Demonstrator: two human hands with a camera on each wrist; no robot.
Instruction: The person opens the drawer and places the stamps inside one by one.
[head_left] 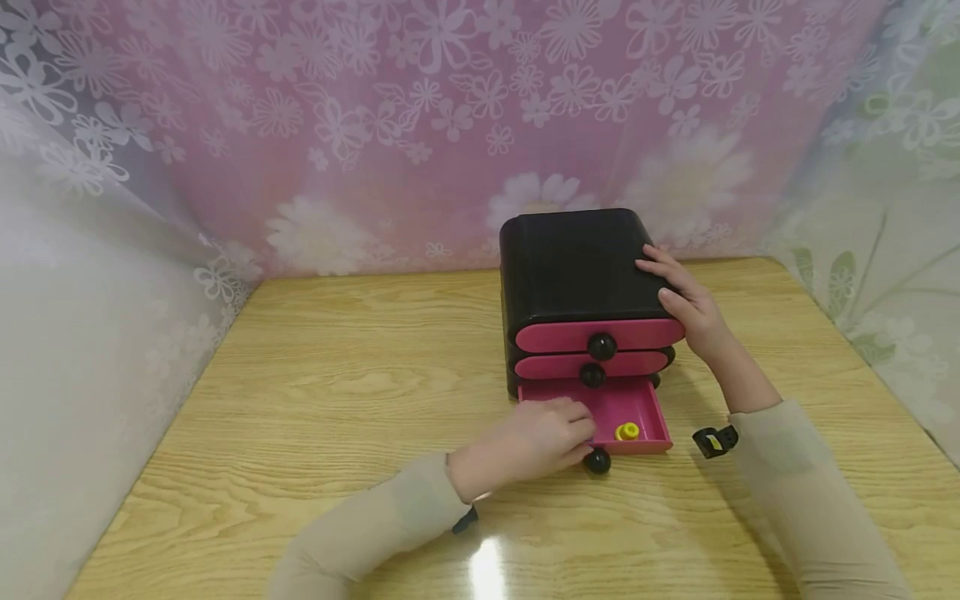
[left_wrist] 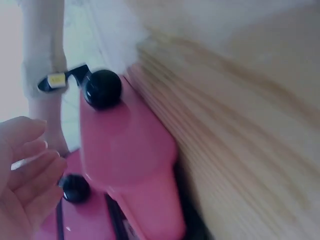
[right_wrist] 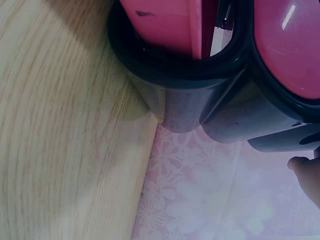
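A small black drawer cabinet (head_left: pixel 573 262) with pink drawer fronts and round black knobs stands on the table. Its bottom drawer (head_left: pixel 656 408) is pulled out, and a small yellow piece (head_left: pixel 627 431) lies inside near the right front corner. Over the drawer's left front part, my left hand (head_left: pixel 551 433) reaches in with bent fingers, its fingertips partly hidden in the head view. The left wrist view shows these fingers (left_wrist: pixel 32 172) loosely curved and apart, nothing visible between them. My right hand (head_left: pixel 690 304) rests with extended fingers on the cabinet's top right edge.
The upper two drawers (head_left: pixel 600 336) are closed. Behind the wooden table (head_left: pixel 337 375) hangs a pink flowered cloth (head_left: pixel 420 150), with pale cloth at both sides. The bottom drawer's knob (head_left: pixel 597 461) sticks out toward the table's front.
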